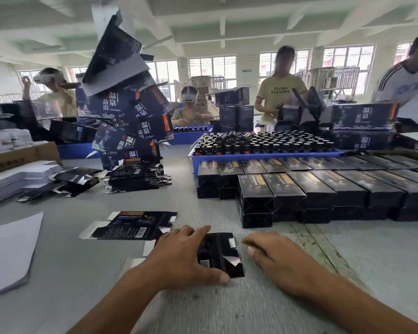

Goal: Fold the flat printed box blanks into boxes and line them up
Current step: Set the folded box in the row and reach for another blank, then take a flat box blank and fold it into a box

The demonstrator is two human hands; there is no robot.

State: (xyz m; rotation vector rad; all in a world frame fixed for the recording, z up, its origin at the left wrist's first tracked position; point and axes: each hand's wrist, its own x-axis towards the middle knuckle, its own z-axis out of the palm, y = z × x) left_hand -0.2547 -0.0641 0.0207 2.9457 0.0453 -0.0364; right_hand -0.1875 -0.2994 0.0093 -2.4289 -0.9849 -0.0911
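Grey table (227,309), left hand (179,254) pressing flat blank (223,256), right hand (278,259) beside

Folded boxes (323,189) lined up before the bottle tray (263,155), flat blanks (133,179) stacked left of it (one blank (130,225) nearer), tall pile (130,116) behind those.

Packing workshop, stacked printed boxes (323,189), bottle tray (263,156), seated workers (279,92)

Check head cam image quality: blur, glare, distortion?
Head view: motion smear on the table near the right hand; windows blown out, backlighting the people; wide-angle bending tilts the tall box stack; left hand fairly sharp.
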